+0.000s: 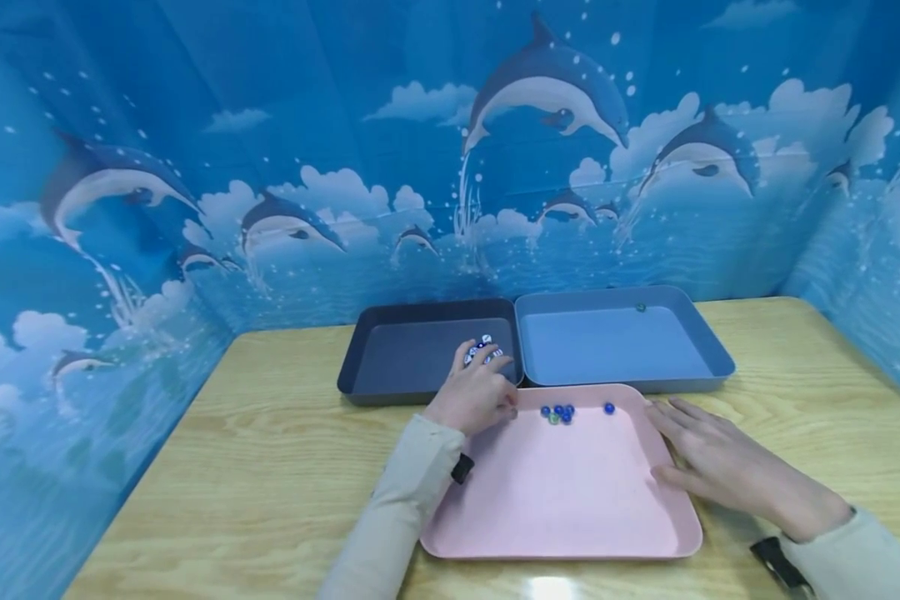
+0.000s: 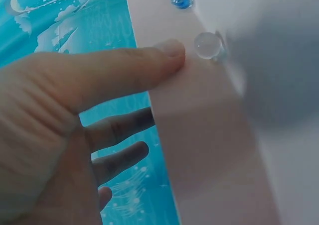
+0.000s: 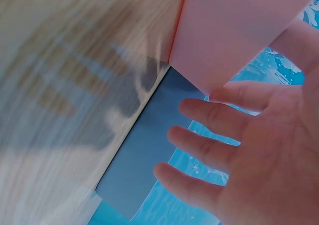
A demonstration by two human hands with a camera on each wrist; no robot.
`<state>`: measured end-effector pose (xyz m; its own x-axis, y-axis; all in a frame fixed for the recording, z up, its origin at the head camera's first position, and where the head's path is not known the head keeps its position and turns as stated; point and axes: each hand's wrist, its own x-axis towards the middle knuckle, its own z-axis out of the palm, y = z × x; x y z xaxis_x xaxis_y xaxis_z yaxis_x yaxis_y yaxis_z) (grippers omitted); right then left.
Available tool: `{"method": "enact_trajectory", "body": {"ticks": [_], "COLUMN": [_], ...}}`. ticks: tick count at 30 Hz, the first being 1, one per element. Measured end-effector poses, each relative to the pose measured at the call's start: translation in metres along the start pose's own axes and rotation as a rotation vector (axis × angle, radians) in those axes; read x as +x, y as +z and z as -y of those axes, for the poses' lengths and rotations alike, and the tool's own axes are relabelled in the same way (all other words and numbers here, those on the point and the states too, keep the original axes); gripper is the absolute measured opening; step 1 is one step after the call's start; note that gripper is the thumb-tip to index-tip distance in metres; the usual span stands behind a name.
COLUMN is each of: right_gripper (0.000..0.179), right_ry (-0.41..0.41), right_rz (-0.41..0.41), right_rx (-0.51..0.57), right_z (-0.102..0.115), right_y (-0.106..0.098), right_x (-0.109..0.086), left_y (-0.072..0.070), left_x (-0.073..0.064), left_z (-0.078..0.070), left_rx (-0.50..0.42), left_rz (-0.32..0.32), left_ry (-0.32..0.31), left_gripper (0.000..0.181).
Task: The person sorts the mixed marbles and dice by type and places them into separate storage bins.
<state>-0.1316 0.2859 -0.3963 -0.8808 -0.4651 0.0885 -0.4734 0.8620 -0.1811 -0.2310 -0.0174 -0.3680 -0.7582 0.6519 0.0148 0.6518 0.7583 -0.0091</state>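
Note:
My left hand (image 1: 476, 396) reaches across the corner where the pink tray (image 1: 555, 500) meets the dark tray (image 1: 405, 358), its fingers spread over small blue-and-white pieces (image 1: 487, 339). These pieces are partly hidden by the fingers. In the left wrist view the thumb lies straight beside a clear marble (image 2: 207, 45), while the other fingers extend past the rim. Blue marbles (image 1: 567, 418) cluster with a greenish one (image 1: 554, 419) at the pink tray's far side, and a single blue marble (image 1: 609, 408) lies to their right. My right hand (image 1: 712, 458) rests against the pink tray's right rim, fingers extended.
A blue tray (image 1: 607, 342) stands beside the dark tray, with a small green marble (image 1: 641, 307) near its back wall. All the trays sit on a wooden table (image 1: 270, 458). A dolphin-print curtain (image 1: 345, 167) hangs behind and at both sides.

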Motion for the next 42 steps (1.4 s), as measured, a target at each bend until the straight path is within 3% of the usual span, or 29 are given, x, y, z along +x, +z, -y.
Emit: {"method": "enact_trajectory", "body": {"ticks": [24,42], "right_gripper": [0.072,0.071], "right_ry": [0.002,-0.007], "right_rz": [-0.004,-0.030], "right_rx": [-0.009,-0.028], "right_z": [-0.002,-0.001], "right_y": [0.000,0.002], "right_x": [0.000,0.000], "left_y": [0.010,0.012], "left_x": [0.004,0.001], "left_z": [0.004,0.001], "left_rx": [0.017,-0.060], "left_rz": [0.052,0.087], "left_ry": [0.012,-0.010], "left_gripper": [0.003,0.007]}}
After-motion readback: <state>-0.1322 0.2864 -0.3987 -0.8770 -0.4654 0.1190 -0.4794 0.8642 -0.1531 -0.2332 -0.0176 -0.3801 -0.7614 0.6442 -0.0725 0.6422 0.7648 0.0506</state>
